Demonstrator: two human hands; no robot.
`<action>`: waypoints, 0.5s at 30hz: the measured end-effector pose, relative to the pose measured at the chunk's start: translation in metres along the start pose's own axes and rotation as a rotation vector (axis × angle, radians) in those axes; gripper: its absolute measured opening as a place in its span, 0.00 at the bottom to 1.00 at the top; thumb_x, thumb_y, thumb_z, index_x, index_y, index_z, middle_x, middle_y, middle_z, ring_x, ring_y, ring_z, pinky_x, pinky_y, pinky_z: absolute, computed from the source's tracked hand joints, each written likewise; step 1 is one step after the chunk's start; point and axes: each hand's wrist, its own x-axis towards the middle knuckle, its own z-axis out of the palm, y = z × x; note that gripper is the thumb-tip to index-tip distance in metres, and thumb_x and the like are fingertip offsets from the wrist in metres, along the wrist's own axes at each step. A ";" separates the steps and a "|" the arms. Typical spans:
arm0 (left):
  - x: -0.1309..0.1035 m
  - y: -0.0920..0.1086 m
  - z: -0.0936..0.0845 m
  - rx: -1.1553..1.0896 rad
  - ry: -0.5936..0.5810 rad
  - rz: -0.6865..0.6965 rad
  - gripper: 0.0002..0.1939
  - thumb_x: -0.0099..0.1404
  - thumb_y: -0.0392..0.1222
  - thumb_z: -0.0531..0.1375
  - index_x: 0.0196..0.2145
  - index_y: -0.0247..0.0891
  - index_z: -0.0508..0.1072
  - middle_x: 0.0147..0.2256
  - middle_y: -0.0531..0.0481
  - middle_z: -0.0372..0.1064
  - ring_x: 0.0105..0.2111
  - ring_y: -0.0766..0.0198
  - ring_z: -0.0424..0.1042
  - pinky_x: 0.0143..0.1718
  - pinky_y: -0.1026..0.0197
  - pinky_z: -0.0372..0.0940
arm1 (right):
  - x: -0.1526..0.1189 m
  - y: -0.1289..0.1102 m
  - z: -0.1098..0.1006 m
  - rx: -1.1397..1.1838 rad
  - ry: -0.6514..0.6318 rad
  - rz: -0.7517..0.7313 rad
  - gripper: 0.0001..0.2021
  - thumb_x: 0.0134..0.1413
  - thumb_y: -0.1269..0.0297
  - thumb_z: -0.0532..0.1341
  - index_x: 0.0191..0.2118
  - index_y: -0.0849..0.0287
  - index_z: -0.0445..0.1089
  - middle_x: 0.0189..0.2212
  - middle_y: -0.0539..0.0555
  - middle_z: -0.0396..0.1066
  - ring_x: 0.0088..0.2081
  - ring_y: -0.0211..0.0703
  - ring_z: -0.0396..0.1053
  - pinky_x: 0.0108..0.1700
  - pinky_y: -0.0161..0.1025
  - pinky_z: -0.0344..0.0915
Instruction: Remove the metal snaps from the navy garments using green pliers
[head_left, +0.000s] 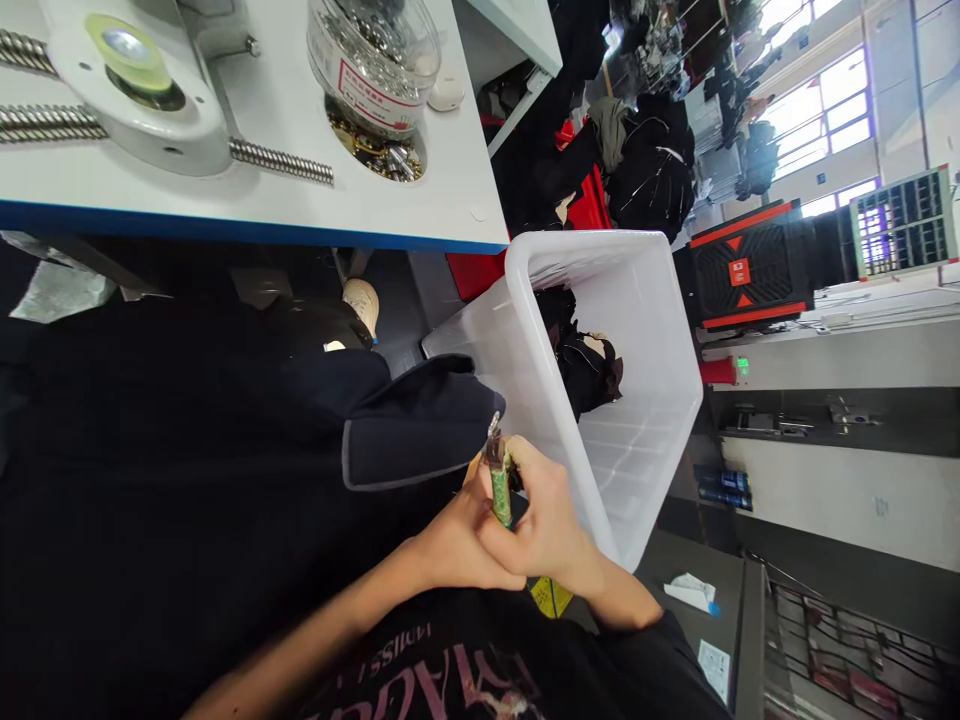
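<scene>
A small pair of pliers with a green handle (501, 497) and a brownish metal head stands between my two hands in the head view. My right hand (547, 505) is closed around its handle from the right. From the left, my left hand (459, 532) is closed against the same handle, its fingers partly hidden behind my right hand. A small silvery metal piece (494, 424) sits at the jaws, beside the edge of a dark navy cloth (420, 425) with grey trim. Whether the jaws grip the cloth is too small to tell.
A white plastic bin (637, 440) with dark items inside stands just beyond my hands. At upper left, a white table (285, 215) holds a machine with metal springs (281, 160) and a clear jar (375, 70) of metal parts. A black-and-orange device (742, 268) is farther right.
</scene>
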 end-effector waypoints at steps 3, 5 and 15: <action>0.000 0.002 0.001 0.028 0.000 0.059 0.22 0.40 0.39 0.64 0.33 0.41 0.59 0.34 0.50 0.61 0.41 0.54 0.65 0.47 0.48 0.65 | -0.001 0.000 -0.001 -0.014 -0.002 0.004 0.09 0.32 0.68 0.53 0.26 0.56 0.52 0.22 0.46 0.51 0.24 0.35 0.49 0.26 0.36 0.49; 0.001 0.002 0.002 0.056 0.005 0.106 0.21 0.42 0.39 0.63 0.34 0.41 0.59 0.34 0.50 0.61 0.42 0.54 0.65 0.48 0.47 0.65 | -0.001 0.000 -0.001 -0.020 0.000 0.006 0.09 0.32 0.68 0.53 0.26 0.56 0.52 0.22 0.45 0.52 0.24 0.35 0.49 0.26 0.36 0.49; -0.001 -0.006 0.005 0.097 -0.007 0.156 0.20 0.45 0.42 0.63 0.35 0.40 0.60 0.35 0.48 0.61 0.46 0.50 0.64 0.52 0.43 0.62 | 0.001 -0.001 -0.001 -0.023 0.008 0.019 0.09 0.34 0.68 0.53 0.26 0.56 0.52 0.22 0.45 0.52 0.24 0.35 0.50 0.26 0.36 0.49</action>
